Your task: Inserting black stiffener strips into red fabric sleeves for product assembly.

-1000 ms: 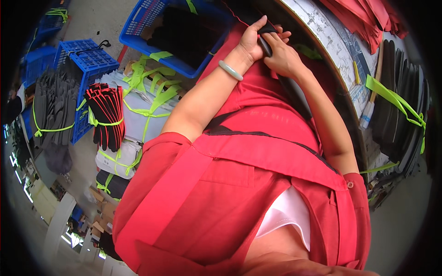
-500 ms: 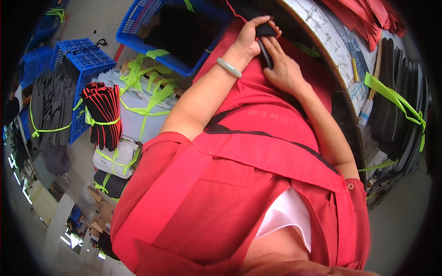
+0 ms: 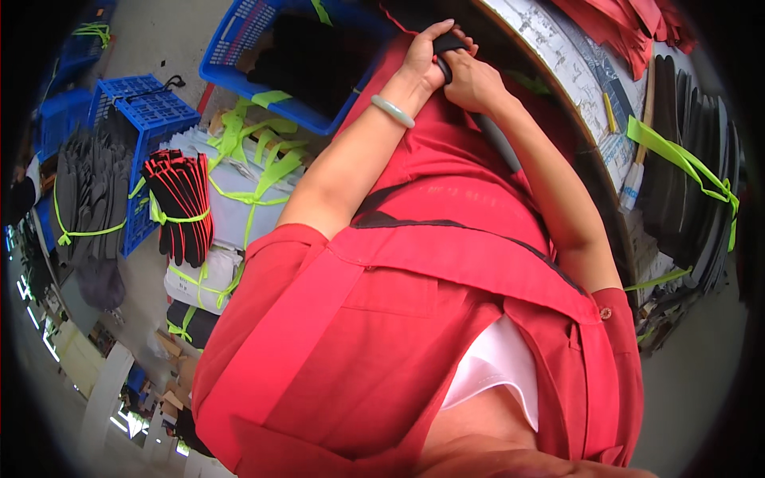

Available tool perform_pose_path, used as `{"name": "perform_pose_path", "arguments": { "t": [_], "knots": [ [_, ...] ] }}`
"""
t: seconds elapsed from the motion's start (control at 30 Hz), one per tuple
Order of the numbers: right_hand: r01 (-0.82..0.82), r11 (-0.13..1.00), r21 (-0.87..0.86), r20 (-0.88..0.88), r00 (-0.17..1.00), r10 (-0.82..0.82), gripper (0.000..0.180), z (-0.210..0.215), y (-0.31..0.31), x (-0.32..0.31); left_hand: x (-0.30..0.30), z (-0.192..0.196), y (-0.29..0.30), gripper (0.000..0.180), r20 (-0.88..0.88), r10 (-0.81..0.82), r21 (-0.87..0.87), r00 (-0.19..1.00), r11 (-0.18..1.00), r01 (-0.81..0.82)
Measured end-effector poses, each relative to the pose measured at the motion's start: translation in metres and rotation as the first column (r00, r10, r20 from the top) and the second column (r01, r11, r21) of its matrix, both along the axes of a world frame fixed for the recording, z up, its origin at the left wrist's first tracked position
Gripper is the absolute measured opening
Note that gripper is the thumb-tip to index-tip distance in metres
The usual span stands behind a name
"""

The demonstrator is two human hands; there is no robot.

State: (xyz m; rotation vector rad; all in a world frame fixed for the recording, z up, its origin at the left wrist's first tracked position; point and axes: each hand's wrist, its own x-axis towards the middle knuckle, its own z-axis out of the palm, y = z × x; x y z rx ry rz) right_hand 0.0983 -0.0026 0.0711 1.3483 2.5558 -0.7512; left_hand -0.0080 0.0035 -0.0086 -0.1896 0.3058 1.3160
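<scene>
My left hand [image 3: 425, 62], with a pale green bangle [image 3: 393, 111] on its wrist, is closed around a black fabric strip [image 3: 448, 41] near the top of the view. My right hand [image 3: 476, 82] is closed too and meets the left one at the strip, its fingers partly hidden. A dark grey length [image 3: 499, 142] shows beneath my right wrist, over the red apron on my lap; whether it joins the strip in my hands I cannot tell. Beyond my hands lies black cloth with a thin red edge.
A blue crate [image 3: 307, 119] holding dark pieces stands ahead to the left. Bundles of black-and-red strips [image 3: 182, 209] and grey pieces [image 3: 89, 191], bound with lime ties, are at the left. At right, a white worktop [image 3: 550, 60] carries red cloth [image 3: 613, 28] and black bundles [image 3: 693, 159].
My right hand has moved up and closer to my left, its extended fingers now curled in. More of the dark length shows below the right wrist. The left hand keeps its grip.
</scene>
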Motion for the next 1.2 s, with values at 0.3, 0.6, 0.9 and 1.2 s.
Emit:
{"name": "perform_pose_path", "arguments": {
  "t": [0.3,0.6,0.9,1.2],
  "knots": [
    [0.093,0.995,-0.042,-0.011,0.996,-0.093,0.068,0.015,-0.018,0.013,0.001,0.001,0.002,0.017,-0.013,-0.045,0.018,0.999,0.999,0.046],
    [0.049,0.999,0.020,-0.068,0.997,-0.048,0.057,0.003,-0.022,0.021,0.009,0.001,-0.002,0.019,-0.129,0.013,-0.038,0.992,0.999,-0.018],
    [0.035,0.997,0.073,-0.085,0.996,-0.029,0.041,0.003,-0.033,0.027,0.004,0.006,-0.006,0.021,-0.112,-0.042,-0.040,0.993,0.999,0.038],
    [-0.011,1.000,0.013,0.015,1.000,0.011,0.048,0.004,-0.021,0.021,0.000,0.005,0.003,0.019,-0.051,-0.061,-0.084,0.997,0.995,0.056]
  ]
}}
